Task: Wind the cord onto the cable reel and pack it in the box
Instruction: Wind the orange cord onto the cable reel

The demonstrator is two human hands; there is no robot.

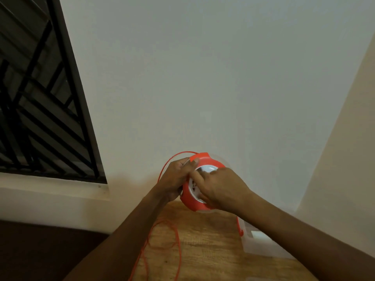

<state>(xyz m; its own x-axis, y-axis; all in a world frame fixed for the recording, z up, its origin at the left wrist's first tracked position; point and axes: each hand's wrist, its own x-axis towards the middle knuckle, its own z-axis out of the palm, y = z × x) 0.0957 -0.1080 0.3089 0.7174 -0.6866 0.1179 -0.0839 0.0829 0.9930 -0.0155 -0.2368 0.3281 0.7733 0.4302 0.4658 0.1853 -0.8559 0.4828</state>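
Nearest the camera, loose orange cord [176,238] lies in slack loops on the wooden counter [211,246], trailing toward the lower edge of the view. To its right on the counter sits a translucent box [261,247], close under the right forearm, with an orange clip at its near corner.

Above the counter both hands hold the orange cable reel [197,206] up in the air, its white face turned toward the camera. The left hand [175,177] curls round the reel's left rim, and a strand of cord arcs up over it to the top of the reel; its fingers appear to pinch that strand, though this is hard to confirm. The right hand [220,190] lies over the white centre with fingers curled onto it, seemingly gripping the hub to turn it.

The slack lies below and left of the reel, on the left hand's side, so feeding likely falls to that hand. Winding seems unfinished.

Behind stand a plain wall [203,78] and a barred window [40,108].
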